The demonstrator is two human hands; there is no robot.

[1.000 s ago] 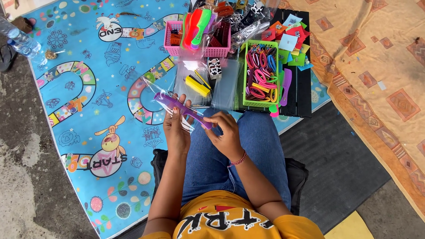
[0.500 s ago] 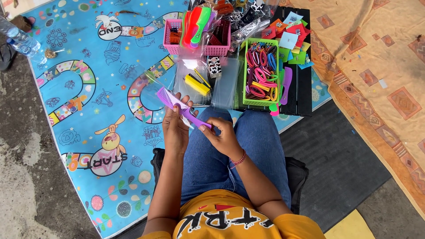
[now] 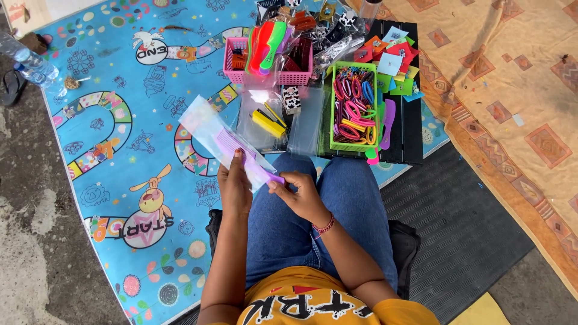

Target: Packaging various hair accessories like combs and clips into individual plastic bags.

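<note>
The left hand point(image 3: 233, 188) holds one thin, clear plastic bag point(image 3: 214, 129) with one purple comb point(image 3: 244, 155) partly inside, above the lap. The right hand point(image 3: 299, 191) pinches the comb's smooth handle end. Farther right sit two plastic baskets, one pink basket point(image 3: 238, 66), one green basket point(image 3: 332, 114).

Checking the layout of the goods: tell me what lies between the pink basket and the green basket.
In the head view, between the pink basket and the green basket lie clear plastic bags and a small black-and-white item on the mat.

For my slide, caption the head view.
Both hands, left hand and right hand, hold a purple comb in a clear sleeve.
</note>
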